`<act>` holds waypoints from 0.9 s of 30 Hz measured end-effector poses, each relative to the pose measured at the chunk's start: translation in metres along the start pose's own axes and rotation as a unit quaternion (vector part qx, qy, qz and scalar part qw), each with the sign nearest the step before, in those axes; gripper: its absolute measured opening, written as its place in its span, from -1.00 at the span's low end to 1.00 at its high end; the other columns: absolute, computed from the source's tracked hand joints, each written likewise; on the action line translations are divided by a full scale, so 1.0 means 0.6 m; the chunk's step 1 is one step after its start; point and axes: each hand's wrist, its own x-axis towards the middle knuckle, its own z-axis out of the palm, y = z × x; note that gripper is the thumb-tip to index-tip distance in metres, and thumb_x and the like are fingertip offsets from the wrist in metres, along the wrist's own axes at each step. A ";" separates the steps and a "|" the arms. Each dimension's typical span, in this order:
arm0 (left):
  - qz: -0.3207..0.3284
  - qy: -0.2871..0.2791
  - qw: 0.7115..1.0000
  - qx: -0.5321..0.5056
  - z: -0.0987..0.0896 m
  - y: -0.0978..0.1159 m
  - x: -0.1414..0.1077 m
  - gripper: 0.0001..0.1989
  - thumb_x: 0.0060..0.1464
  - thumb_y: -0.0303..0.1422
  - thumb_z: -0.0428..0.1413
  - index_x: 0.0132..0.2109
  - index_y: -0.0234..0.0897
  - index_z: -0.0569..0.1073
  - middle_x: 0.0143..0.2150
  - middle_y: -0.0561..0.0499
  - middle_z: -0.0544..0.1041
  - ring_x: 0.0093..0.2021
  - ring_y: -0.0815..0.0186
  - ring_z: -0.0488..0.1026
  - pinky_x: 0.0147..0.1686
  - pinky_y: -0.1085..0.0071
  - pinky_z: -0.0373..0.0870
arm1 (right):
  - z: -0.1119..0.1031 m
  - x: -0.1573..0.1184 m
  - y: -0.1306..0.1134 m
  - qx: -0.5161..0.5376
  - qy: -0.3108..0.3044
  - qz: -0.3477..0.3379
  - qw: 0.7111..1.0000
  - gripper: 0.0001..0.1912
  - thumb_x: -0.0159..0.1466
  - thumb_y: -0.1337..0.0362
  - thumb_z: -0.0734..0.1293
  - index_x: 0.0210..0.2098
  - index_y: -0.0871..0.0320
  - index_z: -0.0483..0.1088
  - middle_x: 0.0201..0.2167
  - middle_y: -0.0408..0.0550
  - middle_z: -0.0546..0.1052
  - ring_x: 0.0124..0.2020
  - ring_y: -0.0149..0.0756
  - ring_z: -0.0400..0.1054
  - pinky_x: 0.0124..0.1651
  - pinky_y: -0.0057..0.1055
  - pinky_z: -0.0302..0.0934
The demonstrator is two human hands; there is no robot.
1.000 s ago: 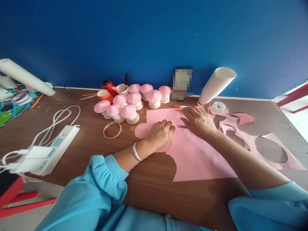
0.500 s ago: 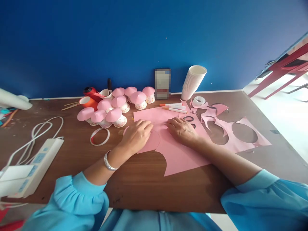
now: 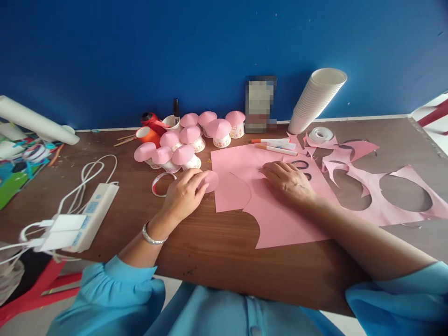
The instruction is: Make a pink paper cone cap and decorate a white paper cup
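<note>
Left grip (image 3: pixel 184 193) touches disc (image 3: pixel 211 181) overlapping edge of sheet (image 3: pixel 257 198).

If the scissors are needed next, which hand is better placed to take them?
Probably the right hand: it lies beside the black scissor handles. The left hand is farther off, at the pink disc.

Scissors (image 3: pixel 303 161) lie on the paper sheet (image 3: pixel 259 196) before the markers (image 3: pixel 276 150), left of the paper offcuts (image 3: pixel 375 191)

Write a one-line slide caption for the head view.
Left hand at a small pink disc, right hand over a pink sheet, cone-topped cups behind.
</note>
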 end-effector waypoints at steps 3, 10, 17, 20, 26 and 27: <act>0.059 0.006 0.997 0.057 0.008 0.002 -0.003 -0.69 0.35 -0.33 0.08 0.15 -0.30 0.54 -0.10 -0.17 0.55 -0.16 0.13 0.51 -0.16 0.22 0.48 | -0.005 0.005 -0.009 0.006 0.002 -0.007 1.000 -0.74 0.44 0.36 0.25 0.06 0.19 0.48 -0.02 0.13 0.59 -0.05 -0.06 0.43 -0.07 -0.18 0.28; 0.117 -0.025 0.989 0.086 0.024 0.019 0.006 -0.58 0.26 -0.15 0.18 0.08 -0.40 0.57 -0.07 -0.23 0.50 -0.17 0.06 0.37 -0.16 0.14 0.40 | 0.001 0.007 -0.017 0.011 0.039 -0.050 0.998 -0.75 0.39 0.48 0.25 0.00 0.23 0.48 -0.04 0.12 0.61 -0.07 -0.08 0.46 -0.07 -0.19 0.34; 0.112 -0.047 0.989 0.086 0.036 0.021 0.006 -0.49 0.24 -0.09 0.18 0.14 -0.43 0.53 -0.01 -0.25 0.52 -0.18 0.07 0.31 -0.15 0.15 0.36 | 0.001 0.007 -0.016 0.019 0.033 -0.044 0.998 -0.76 0.40 0.47 0.25 -0.01 0.24 0.49 -0.07 0.11 0.61 -0.07 -0.09 0.46 -0.05 -0.18 0.35; 0.108 -0.032 0.991 0.067 0.035 0.021 0.007 -0.51 0.29 -0.07 0.13 0.11 -0.41 0.55 -0.04 -0.23 0.51 -0.17 0.07 0.33 -0.15 0.16 0.34 | 0.001 0.008 -0.017 0.015 0.031 -0.042 0.999 -0.77 0.41 0.44 0.25 -0.02 0.23 0.50 -0.08 0.10 0.62 -0.08 -0.09 0.46 -0.06 -0.19 0.34; 0.079 0.019 0.996 0.039 0.029 0.017 0.009 -0.51 0.34 -0.08 0.06 0.12 -0.41 0.55 -0.08 -0.24 0.48 -0.15 0.08 0.34 -0.06 0.12 0.33 | 0.005 0.005 -0.015 0.024 0.018 -0.032 0.999 -0.79 0.43 0.38 0.25 -0.04 0.21 0.50 -0.05 0.10 0.61 -0.07 -0.08 0.44 -0.09 -0.19 0.31; 0.075 0.012 0.996 0.044 0.029 0.018 0.009 -0.52 0.34 -0.07 0.07 0.11 -0.41 0.55 -0.08 -0.25 0.48 -0.14 0.07 0.33 -0.07 0.11 0.33 | 0.005 0.005 -0.015 0.025 0.020 -0.031 0.999 -0.79 0.43 0.38 0.25 -0.03 0.21 0.50 -0.06 0.11 0.61 -0.07 -0.08 0.44 -0.09 -0.20 0.31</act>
